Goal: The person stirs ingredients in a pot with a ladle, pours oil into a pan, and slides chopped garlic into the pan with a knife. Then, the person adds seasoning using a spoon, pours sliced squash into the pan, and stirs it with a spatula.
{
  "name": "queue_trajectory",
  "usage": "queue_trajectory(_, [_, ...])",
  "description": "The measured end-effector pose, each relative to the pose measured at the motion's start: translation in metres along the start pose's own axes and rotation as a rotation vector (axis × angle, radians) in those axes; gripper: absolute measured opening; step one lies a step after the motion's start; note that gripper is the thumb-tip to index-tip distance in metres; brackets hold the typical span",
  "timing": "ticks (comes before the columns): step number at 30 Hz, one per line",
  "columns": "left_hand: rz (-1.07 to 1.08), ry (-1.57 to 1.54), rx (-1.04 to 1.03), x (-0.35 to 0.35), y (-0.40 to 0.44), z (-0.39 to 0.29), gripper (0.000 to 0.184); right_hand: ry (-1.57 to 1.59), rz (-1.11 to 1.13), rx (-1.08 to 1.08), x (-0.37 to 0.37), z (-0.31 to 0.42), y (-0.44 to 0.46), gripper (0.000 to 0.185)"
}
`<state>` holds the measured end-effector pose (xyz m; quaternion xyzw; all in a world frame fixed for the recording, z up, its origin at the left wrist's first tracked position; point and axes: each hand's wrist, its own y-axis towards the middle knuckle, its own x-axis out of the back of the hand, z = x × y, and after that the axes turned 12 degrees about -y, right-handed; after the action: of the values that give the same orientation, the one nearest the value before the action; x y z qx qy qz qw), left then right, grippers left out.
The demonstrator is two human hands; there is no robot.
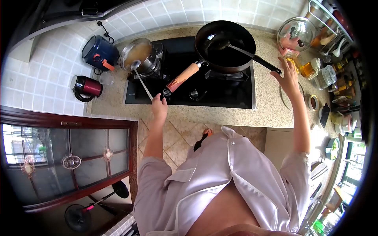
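My left hand (pixel 159 109) is closed around the handle end of a metal ladle (pixel 144 83). The ladle's bowl is over the near rim of a steel pot (pixel 125 57) with brownish liquid in it, on the left burner. At the right, my right hand (pixel 289 76) has its fingers spread. It is by the black handle of a spatula (pixel 267 65); whether the thumb touches the handle I cannot tell. The spatula's head rests inside a black wok (pixel 225 33) on the right burner. The wok's wooden handle (pixel 184 78) points toward the lower left.
An air fryer (pixel 100 53) and a red kettle (pixel 87 87) are at the left. Behind my right hand are a glass lid (pixel 296 34), yellow pieces in a dish (pixel 294 63) and an oil jug (pixel 310 68). A small sauce bowl (pixel 313 102) sits nearer the front.
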<state>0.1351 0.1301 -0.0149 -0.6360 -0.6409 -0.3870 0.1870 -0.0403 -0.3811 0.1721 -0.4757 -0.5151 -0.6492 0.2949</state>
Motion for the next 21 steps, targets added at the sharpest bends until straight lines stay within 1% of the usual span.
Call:
queue_trajectory(1, [0.069, -0.005, 0.041, -0.003, 0.002, -0.003, 0.039, 0.033, -0.019, -0.038, 0.003, 0.0, -0.005, 0.062])
queue_trajectory(2, [0.069, -0.007, 0.034, -0.007, 0.005, -0.004, 0.039, 0.031, -0.024, -0.043, 0.006, 0.001, -0.011, 0.062])
queue_trajectory(4, [-0.043, 0.042, -0.168, -0.018, 0.007, 0.0, 0.042, 0.01, -0.168, -0.077, 0.011, 0.003, -0.027, 0.061])
queue_trajectory(5, [-0.088, 0.047, -0.186, -0.024, 0.01, 0.001, 0.031, -0.002, -0.181, -0.086, 0.016, 0.004, -0.035, 0.057])
queue_trajectory(6, [-0.081, 0.043, -0.192, -0.024, 0.012, -0.002, 0.031, -0.008, -0.179, -0.094, 0.016, 0.003, -0.043, 0.057])
queue_trajectory(8, [-0.006, 0.044, -0.124, -0.022, 0.015, -0.007, 0.014, 0.044, -0.168, -0.186, 0.011, -0.003, -0.062, 0.056])
queue_trajectory(9, [0.002, 0.041, -0.129, -0.023, 0.017, -0.007, 0.014, 0.028, -0.134, -0.221, 0.011, -0.004, -0.071, 0.054])
queue_trajectory(10, [-0.035, 0.042, -0.141, -0.023, 0.02, -0.006, 0.013, 0.023, -0.129, -0.229, 0.011, -0.002, -0.081, 0.054])
queue_trajectory(11, [-0.074, 0.041, -0.154, -0.023, 0.022, -0.005, 0.016, 0.055, -0.106, -0.271, 0.011, -0.001, -0.089, 0.053])
queue_trajectory(12, [-0.065, 0.038, -0.157, -0.022, 0.024, -0.005, 0.016, 0.086, -0.084, -0.313, 0.009, -0.001, -0.096, 0.052])
queue_trajectory(14, [-0.035, -0.025, -0.035, -0.02, 0.028, -0.003, 0.019, 0.066, -0.109, -0.29, 0.003, -0.004, -0.108, 0.052])
queue_trajectory(17, [-0.011, -0.023, -0.041, -0.018, 0.029, -0.002, 0.021, 0.087, -0.07, -0.382, 0.0, 0.001, -0.12, 0.052])
queue_trajectory(21, [0.016, -0.034, -0.033, -0.013, 0.029, -0.007, 0.021, 0.129, -0.062, -0.399, 0.0, 0.013, -0.127, 0.053])
